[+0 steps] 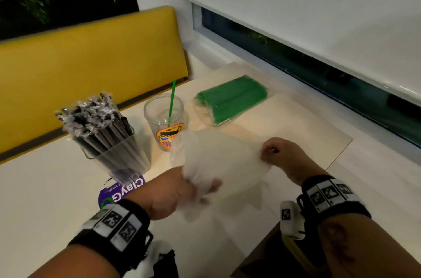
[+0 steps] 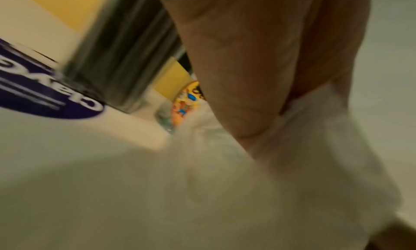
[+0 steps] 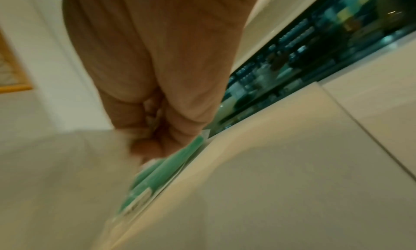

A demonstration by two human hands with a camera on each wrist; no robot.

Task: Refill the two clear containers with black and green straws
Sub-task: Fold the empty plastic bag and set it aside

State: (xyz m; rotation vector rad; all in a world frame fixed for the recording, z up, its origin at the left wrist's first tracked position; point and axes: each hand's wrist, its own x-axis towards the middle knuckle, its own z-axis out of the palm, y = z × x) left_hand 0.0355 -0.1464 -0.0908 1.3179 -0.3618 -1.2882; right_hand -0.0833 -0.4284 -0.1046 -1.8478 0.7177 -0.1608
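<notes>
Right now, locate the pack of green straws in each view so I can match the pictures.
Head: the green straw pack lies flat on the table, upper middle, right of the sticker cup.
Left wrist: not in it; only the cup's sticker shows.
Right wrist: blurred, lower middle, just beyond the right hand.
Shared landmark: the window strip beside the pack, in head and right wrist views.

Left of you: clear container point(image 1: 118, 154) on table, packed with black straws point(image 1: 100, 118) in clear wrappers, bundle leaning left, crinkled wrapper ends fanned above rim. Just right of it: second clear container point(image 1: 165, 118), round, upright, colourful sticker on front, one green straw point(image 1: 172, 101) standing inside, tilted slightly right. Farther right, near window: pack of green straws point(image 1: 230, 100) in clear plastic, flat on table, lying diagonally, apart from both containers.
</notes>
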